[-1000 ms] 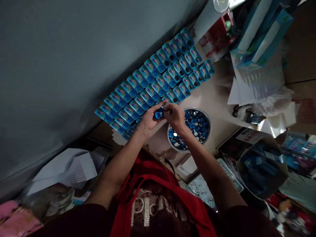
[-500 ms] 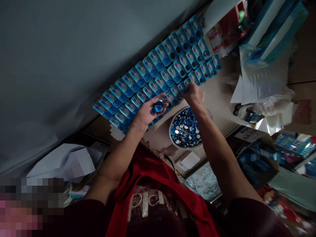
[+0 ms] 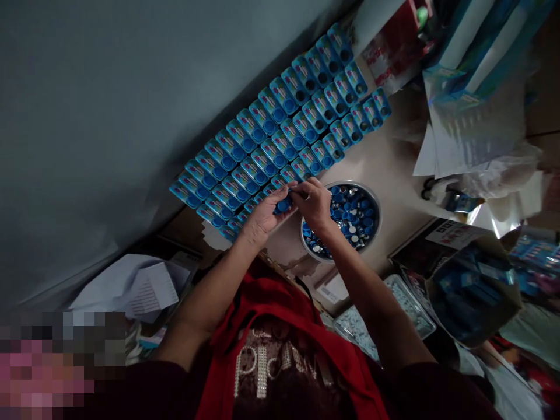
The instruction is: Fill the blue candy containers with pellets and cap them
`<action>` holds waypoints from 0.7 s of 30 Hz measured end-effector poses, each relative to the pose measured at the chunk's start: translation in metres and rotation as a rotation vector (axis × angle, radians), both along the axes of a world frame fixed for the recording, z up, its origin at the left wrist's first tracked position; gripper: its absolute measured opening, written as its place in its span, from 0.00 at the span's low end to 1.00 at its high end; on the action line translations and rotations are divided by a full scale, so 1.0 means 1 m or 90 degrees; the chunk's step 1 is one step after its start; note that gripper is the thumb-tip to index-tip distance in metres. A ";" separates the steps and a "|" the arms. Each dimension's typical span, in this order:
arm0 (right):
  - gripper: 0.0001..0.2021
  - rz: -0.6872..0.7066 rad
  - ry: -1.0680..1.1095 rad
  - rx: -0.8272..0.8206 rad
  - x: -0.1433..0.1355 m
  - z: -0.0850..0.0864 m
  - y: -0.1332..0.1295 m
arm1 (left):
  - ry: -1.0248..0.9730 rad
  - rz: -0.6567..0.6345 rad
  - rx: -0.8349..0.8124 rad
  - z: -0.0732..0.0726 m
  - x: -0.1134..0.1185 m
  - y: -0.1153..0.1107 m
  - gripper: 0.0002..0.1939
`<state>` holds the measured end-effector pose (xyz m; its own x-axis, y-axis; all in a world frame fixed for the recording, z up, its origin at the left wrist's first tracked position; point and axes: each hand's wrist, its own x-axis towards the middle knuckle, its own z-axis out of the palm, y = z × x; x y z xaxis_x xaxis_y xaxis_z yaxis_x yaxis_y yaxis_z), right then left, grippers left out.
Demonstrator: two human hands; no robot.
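Several small round blue caps (image 3: pixel 284 205) lie in my left hand (image 3: pixel 263 218), its palm turned up and fingers curled around them. My right hand (image 3: pixel 317 202) meets it at the fingertips, with thumb and finger pinched together; what sits in that pinch is hidden. Just beyond both hands stand rows of small blue printed packs (image 3: pixel 262 116). Packs toward the left show a blue disc at the near end, while those toward the right show a dark round hole. A round metal bowl (image 3: pixel 380 217) holds many blue and silver caps, partly behind my right hand and wrist.
A clear tray of small pale pieces (image 3: pixel 409 300) rests below my right forearm. An open cardboard box (image 3: pixel 496 318) with blue packs stands at right. Papers and plastic bags (image 3: pixel 503 166) lie farther right. A grey wall (image 3: pixel 109 87) borders the packs.
My right hand has come back from the front row of packs to the fingertips of my left hand. Another pack in the front row now shows a blue disc. The view has shifted slightly.
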<state>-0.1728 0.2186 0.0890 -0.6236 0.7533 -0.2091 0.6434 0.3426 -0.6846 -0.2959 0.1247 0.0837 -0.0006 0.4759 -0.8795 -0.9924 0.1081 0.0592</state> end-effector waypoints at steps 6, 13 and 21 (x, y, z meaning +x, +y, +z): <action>0.03 -0.178 0.008 0.005 0.022 -0.005 0.030 | -0.005 -0.051 0.028 0.016 0.007 -0.017 0.06; 0.08 -0.004 -0.273 0.071 -0.011 -0.027 0.090 | -0.046 -0.048 0.021 0.012 0.001 -0.028 0.09; 0.11 0.072 -0.186 0.053 -0.011 -0.008 0.082 | -0.136 0.041 -0.050 0.001 0.006 -0.017 0.15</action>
